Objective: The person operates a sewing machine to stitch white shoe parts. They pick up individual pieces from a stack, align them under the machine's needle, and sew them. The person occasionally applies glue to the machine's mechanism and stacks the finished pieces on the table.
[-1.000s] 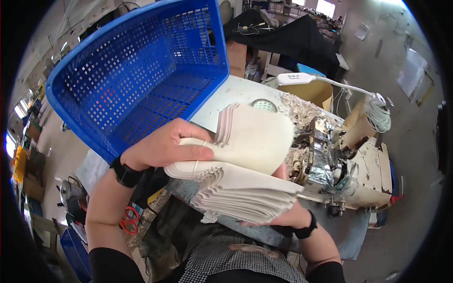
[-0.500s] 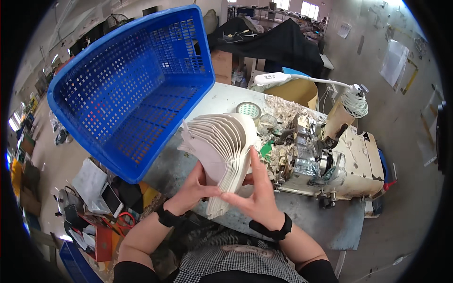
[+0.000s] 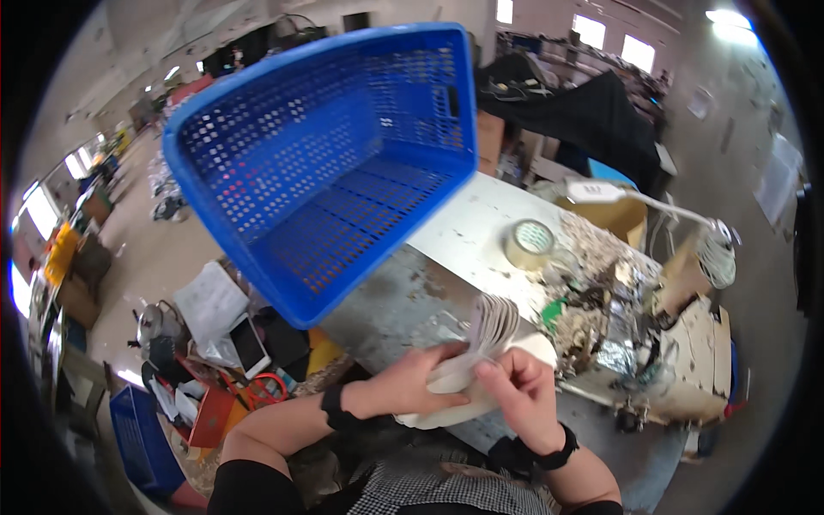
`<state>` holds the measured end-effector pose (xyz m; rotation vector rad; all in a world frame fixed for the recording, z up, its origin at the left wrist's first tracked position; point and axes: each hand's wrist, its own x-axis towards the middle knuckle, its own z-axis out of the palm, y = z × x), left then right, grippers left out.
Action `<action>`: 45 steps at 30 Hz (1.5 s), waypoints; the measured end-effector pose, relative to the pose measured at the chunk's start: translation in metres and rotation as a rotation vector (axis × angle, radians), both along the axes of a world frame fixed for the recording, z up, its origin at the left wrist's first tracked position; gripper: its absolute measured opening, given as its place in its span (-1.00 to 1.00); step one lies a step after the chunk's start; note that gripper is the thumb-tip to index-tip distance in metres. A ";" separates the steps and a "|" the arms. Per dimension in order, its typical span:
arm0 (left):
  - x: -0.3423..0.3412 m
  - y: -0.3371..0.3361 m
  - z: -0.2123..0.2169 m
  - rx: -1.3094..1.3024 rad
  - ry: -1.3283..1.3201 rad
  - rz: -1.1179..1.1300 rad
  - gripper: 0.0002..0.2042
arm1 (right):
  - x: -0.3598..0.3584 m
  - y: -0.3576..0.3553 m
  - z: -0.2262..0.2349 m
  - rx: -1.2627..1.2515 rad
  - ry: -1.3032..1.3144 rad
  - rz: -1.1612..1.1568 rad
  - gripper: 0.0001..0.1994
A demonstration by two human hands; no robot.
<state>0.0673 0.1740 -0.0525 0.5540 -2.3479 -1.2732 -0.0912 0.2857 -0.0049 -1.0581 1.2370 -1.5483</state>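
Both my hands hold a stack of thin white fabric pieces (image 3: 493, 330) low over the near edge of the worn table (image 3: 468, 236). My left hand (image 3: 412, 382) grips the stack from the left and below. My right hand (image 3: 519, 390) pinches its upper sheets with thumb and fingers, and the edges fan out upward. A large empty blue plastic basket (image 3: 335, 163) stands tilted on the table's left end, just beyond my hands.
A roll of tape (image 3: 530, 243) lies on the table past the stack. A sewing machine (image 3: 678, 343) wrapped in foil and scraps stands to the right, with a white lamp (image 3: 601, 193) above it. Bins, papers and clutter (image 3: 215, 343) cover the floor at the left.
The stack has come down from in front of my face to the table's near edge. My hands have shifted from spreading it wide to pinching its fanned edges.
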 end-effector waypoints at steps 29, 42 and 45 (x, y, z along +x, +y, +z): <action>0.061 -0.015 0.043 -0.401 0.009 -0.396 -0.54 | -0.089 0.033 0.014 0.140 -0.028 0.106 -0.89; 0.147 -0.057 -0.012 0.606 0.810 0.513 -0.55 | -0.056 -0.094 -0.091 0.096 0.391 -0.196 -0.80; 0.132 -0.056 -0.001 0.359 0.545 0.565 -0.66 | -0.050 -0.130 -0.067 0.063 0.866 -0.196 -0.73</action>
